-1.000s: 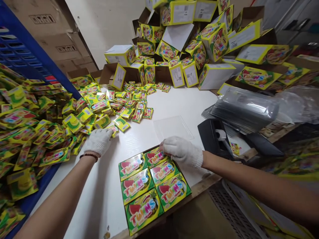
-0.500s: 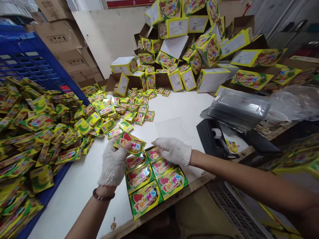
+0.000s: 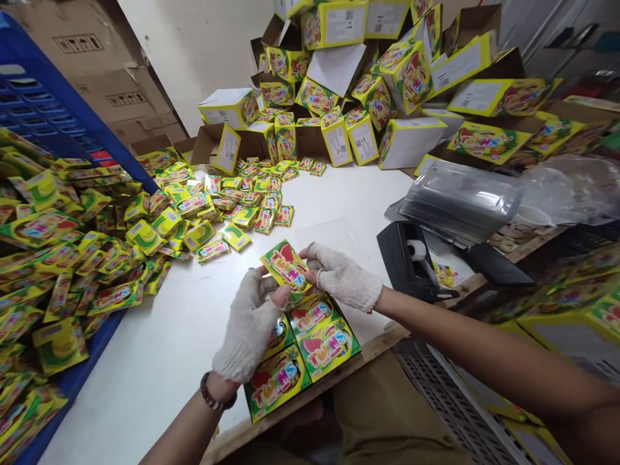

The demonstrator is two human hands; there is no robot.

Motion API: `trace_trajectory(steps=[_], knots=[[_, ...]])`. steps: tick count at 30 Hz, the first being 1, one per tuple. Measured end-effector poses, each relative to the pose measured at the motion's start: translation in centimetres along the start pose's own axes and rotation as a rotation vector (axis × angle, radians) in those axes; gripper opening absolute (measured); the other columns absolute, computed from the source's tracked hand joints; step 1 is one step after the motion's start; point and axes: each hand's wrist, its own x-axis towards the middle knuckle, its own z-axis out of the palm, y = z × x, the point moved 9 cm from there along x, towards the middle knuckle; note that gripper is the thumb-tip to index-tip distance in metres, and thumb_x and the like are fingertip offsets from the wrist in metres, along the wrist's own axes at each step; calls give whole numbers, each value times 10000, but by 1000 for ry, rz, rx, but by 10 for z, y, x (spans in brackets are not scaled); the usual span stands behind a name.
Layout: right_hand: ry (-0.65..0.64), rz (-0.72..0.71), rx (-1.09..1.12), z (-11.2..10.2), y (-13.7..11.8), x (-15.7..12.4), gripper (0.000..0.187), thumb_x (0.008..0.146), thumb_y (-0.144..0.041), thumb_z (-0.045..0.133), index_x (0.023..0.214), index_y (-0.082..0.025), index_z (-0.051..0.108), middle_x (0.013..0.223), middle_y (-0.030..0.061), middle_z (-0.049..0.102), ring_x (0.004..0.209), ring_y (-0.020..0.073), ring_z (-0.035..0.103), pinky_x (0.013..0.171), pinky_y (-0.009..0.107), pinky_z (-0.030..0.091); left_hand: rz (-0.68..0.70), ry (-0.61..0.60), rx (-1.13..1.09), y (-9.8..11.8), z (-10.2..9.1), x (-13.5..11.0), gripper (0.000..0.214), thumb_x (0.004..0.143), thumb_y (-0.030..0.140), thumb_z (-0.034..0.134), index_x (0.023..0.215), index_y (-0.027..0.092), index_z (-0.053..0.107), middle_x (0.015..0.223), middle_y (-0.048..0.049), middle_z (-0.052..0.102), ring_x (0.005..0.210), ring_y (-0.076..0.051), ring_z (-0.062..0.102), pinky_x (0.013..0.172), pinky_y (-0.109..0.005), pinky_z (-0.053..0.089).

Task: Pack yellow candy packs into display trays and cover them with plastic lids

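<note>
Both my hands wear white knit gloves. My left hand (image 3: 249, 326) and my right hand (image 3: 341, 276) pinch one yellow-green "Twins" candy packet (image 3: 285, 265) between them, a little above the table. Under it, at the table's near edge, lies a flat block of the same packets (image 3: 310, 352) laid side by side in two columns, partly hidden by my left hand. A beaded bracelet shows at my left wrist.
A big heap of loose packets (image 3: 72, 258) fills a blue crate (image 3: 72, 381) at left and spills over the white table (image 3: 159, 349). Yellow cartons (image 3: 368, 84) pile up at the back. A black tape dispenser (image 3: 409, 258) and a stack of clear plastic trays (image 3: 460, 200) sit at right.
My left hand left the loose heap with one packet and brought it to the right over the laid-out block. My right hand rose from the block and took the packet's other end.
</note>
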Motion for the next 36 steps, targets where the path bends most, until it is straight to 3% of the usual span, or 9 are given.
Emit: trace_trajectory(steps=[6,9,13,18,22,25,29,33,36], knots=[[74,-176,-174,-14,-25,-8,696,751,-170,680,1353,-190,331,929,4,549,697,107,543,654,260,492,51,-125,227,10,16,8,498,786,434,664,1231,225,590,883,-22,673,802,-187,630,731,-322,537],[80,-139,-166,-23,-26,-7,663,779,-218,680,1351,-182,347,986,39,567,715,118,561,632,263,498,63,-194,229,8,27,7,477,788,445,657,1213,231,622,857,-20,668,810,-194,625,758,-336,535],[-51,-44,4,-11,-7,-4,555,794,-342,711,1242,-140,454,940,69,635,786,171,610,643,286,532,56,-114,90,7,31,7,525,778,472,662,1227,210,585,961,-49,682,835,-196,638,763,-342,540],[-196,-241,-137,-4,-27,-4,342,877,-299,592,1187,-162,557,1121,70,644,1027,194,591,841,305,506,228,61,407,26,-4,42,473,856,521,522,1161,169,606,1000,-77,660,866,-205,624,781,-360,530],[-411,-172,-714,10,-24,2,184,896,-176,508,1013,-174,650,967,31,664,874,167,587,760,274,449,305,197,972,23,-48,106,402,776,389,623,1111,167,609,1196,-136,579,1091,-296,572,947,-447,479],[-506,-77,-1117,21,-8,3,120,890,-205,544,899,-193,663,838,32,647,721,157,537,640,266,372,228,202,1259,8,-75,147,579,733,464,691,1187,132,553,1360,-218,451,1286,-413,420,1040,-557,382],[-455,-124,-1232,42,7,-2,131,914,-235,524,894,-184,643,906,63,640,756,173,528,652,286,359,184,77,1479,-6,-84,168,751,843,584,528,1324,17,423,1399,-302,379,1319,-504,333,1017,-666,306],[-315,-325,-1246,54,18,-15,204,890,-259,549,1035,-147,638,1159,134,607,1031,274,536,829,394,418,106,-35,1526,-18,-86,177,584,901,495,434,1231,17,495,1230,-236,541,1154,-408,532,930,-551,430],[-252,-465,-1260,58,23,-24,389,870,-244,561,1237,-114,571,1361,173,512,1300,375,370,1009,546,342,62,46,1489,-18,-96,182,442,857,426,513,1128,80,551,1106,-195,614,1044,-364,600,872,-499,468]])
